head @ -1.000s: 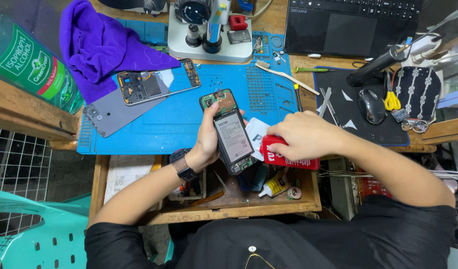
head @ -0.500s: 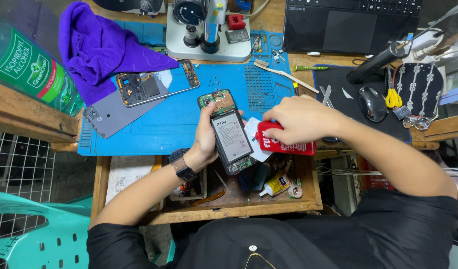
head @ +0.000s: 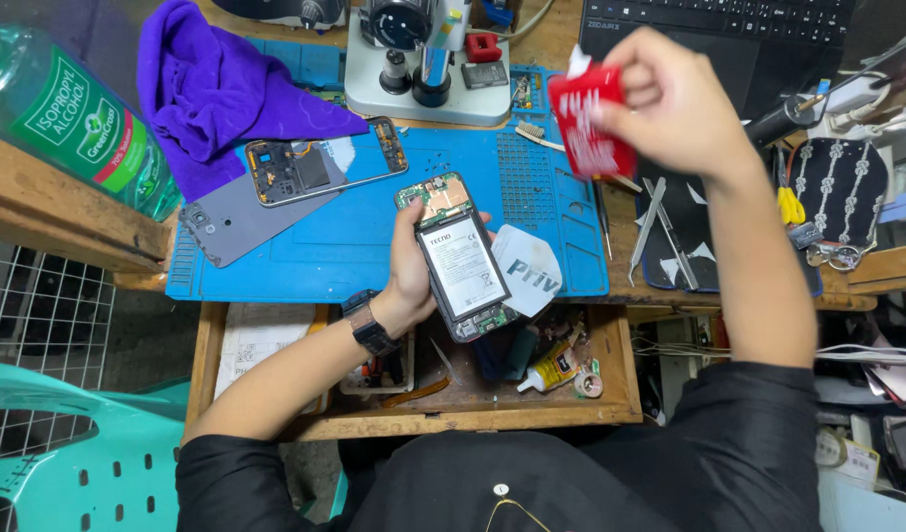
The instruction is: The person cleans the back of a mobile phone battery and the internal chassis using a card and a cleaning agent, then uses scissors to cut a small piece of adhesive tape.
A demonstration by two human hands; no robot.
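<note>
My left hand point(head: 406, 271) holds an opened phone point(head: 460, 258) upright over the front edge of the blue work mat point(head: 374, 246), its battery and circuit board facing up. My right hand point(head: 670, 99) is raised above the mat's far right corner, shut on a small red packet point(head: 586, 118) with white at its top. A white rounded sticker sheet point(head: 527, 268) lies on the mat just right of the phone.
A phone frame point(head: 320, 163) and a grey back cover point(head: 236, 222) lie on the mat's left by a purple cloth point(head: 226, 89). A microscope base point(head: 423, 59), a brush, metal pry tools point(head: 655, 212), a keyboard point(head: 719, 25), a green bottle point(head: 69, 113) and an open drawer point(head: 492, 379) surround the mat.
My right hand has lifted the red packet from beside the phone, up and away toward the keyboard. The left hand and phone stay about where they were.
</note>
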